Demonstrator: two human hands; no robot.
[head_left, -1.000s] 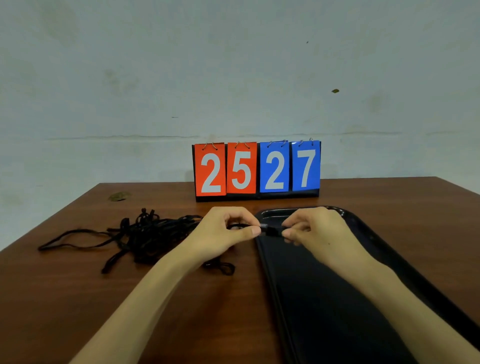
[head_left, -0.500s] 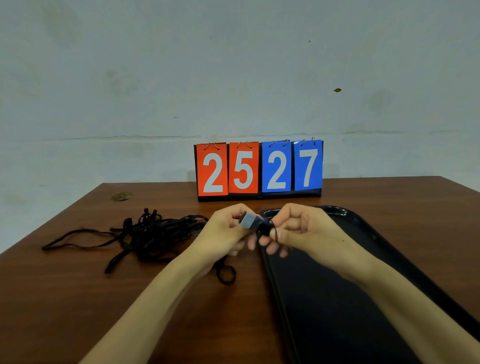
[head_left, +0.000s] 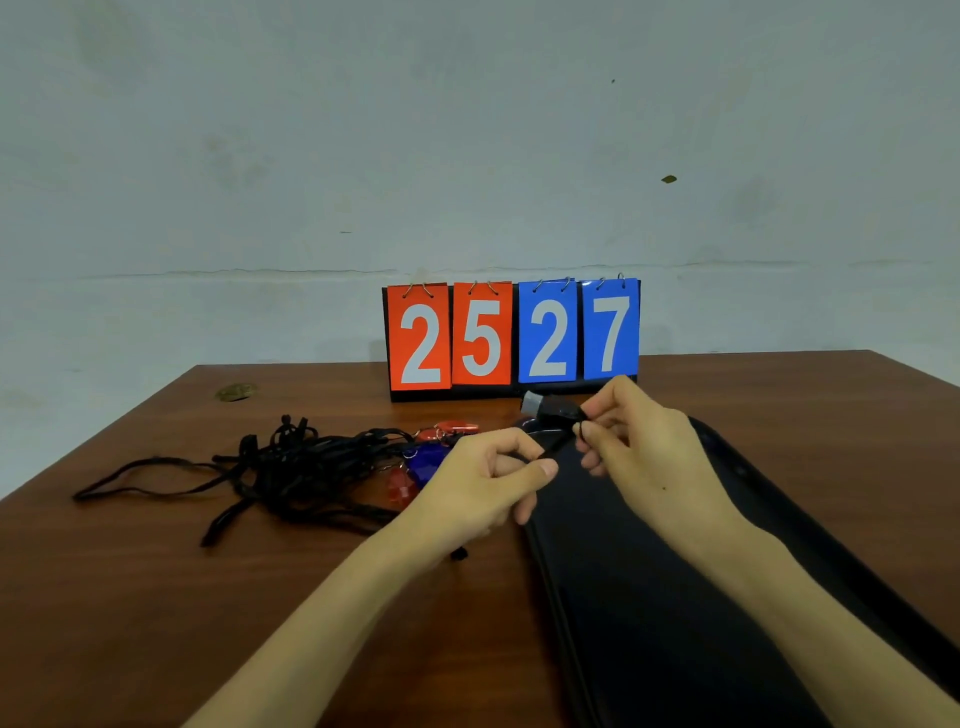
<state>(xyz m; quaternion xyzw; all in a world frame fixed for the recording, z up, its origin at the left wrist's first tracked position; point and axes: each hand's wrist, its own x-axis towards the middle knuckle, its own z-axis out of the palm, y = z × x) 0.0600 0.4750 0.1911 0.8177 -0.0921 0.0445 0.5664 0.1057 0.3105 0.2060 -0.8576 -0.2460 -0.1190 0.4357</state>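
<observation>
My right hand (head_left: 647, 447) pinches a small black item with a grey end (head_left: 545, 406), lifted above the far-left corner of a black tray (head_left: 675, 613). A thin black cord (head_left: 548, 444) runs from that item down to my left hand (head_left: 485, 486), which pinches it between thumb and fingers. Left of my left hand lies a tangled heap of black cords (head_left: 291, 467) on the brown table (head_left: 156, 597). Red and blue plastic tags (head_left: 423, 460) show in the heap beside my left hand.
A flip scoreboard (head_left: 511, 338) reading 25 in red and 27 in blue stands at the table's far edge against a pale wall. A small brownish mark (head_left: 235, 391) sits at the table's far left corner. The tray fills the right side.
My hands have drawn apart: the right lifted the black item up and to the right, the left dropped slightly with the cord. Coloured tags in the heap now show.
</observation>
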